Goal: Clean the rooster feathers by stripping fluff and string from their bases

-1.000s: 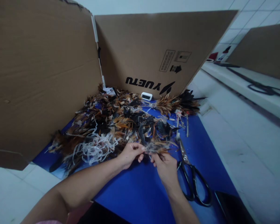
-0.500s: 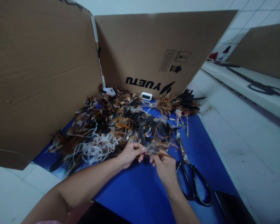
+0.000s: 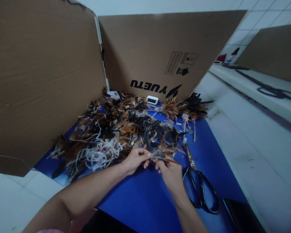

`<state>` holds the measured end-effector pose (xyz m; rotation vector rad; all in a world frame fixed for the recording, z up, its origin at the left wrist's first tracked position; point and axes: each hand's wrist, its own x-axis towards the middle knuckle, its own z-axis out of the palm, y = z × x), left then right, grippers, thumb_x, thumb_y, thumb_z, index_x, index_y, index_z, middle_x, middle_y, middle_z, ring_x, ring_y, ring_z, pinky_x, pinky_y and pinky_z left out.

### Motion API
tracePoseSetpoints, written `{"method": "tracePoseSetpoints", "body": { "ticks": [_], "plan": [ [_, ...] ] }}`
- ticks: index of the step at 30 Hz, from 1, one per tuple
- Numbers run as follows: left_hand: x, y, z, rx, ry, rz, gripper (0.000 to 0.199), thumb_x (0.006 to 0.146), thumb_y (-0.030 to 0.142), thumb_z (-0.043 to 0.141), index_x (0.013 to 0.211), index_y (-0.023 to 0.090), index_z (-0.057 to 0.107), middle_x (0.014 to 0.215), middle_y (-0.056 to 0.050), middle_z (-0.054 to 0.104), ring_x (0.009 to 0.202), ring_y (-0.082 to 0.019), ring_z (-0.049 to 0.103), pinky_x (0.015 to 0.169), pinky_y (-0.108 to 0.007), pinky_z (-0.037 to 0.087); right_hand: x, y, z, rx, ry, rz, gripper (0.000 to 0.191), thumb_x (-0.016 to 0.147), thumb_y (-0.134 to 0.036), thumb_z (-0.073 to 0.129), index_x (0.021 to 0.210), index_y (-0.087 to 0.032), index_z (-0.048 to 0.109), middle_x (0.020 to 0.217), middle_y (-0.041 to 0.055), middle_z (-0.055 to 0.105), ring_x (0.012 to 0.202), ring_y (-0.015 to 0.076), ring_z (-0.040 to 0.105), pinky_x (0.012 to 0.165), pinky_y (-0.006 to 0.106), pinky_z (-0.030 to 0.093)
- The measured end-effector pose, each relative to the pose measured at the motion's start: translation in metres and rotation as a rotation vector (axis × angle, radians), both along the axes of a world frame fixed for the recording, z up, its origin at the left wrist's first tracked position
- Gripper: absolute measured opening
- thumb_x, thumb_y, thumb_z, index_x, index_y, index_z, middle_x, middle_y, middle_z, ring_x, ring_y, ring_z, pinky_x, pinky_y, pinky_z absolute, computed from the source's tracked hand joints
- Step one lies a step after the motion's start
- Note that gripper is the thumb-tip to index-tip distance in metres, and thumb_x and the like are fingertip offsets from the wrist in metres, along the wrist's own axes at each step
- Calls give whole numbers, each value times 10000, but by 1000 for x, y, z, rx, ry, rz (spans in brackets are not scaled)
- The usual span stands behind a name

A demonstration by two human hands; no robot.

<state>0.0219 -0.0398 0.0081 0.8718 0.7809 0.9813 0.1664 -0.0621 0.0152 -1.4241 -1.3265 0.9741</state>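
Observation:
Between my two hands is a small bunch of brown and grey feathers, held by its quill ends over the blue table. My right hand is closed around the base of the bunch. From the left, my left hand pinches at the same end, thumb against fingers; just what its fingertips grip is too small to make out. Behind the hands spreads a pile of loose brown and black feathers. A tangle of clear plastic strips lies left of my left hand.
Black-handled scissors lie close to my right forearm, blades pointing away. A dark flat object is at the lower right. Cardboard panels wall the back and left. A small white digital device stands by the back panel.
Almost nothing differs. Both hands stay at the same spot on the feather bunch, with only slight finger movement.

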Motion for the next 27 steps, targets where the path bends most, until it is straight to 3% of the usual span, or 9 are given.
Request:
{"method": "tracePoseSetpoints", "body": {
  "ticks": [27],
  "plan": [
    [0,-1,-1,26,22,4,376,682,456,688,716,86,631,515,7,537,422,-57,421,434,-200,314,-1,0,3,-83,32,-72,177,664,-220,544,495,-172,569,442,-18,533,422,117,464,440,233,355]
  ]
}}
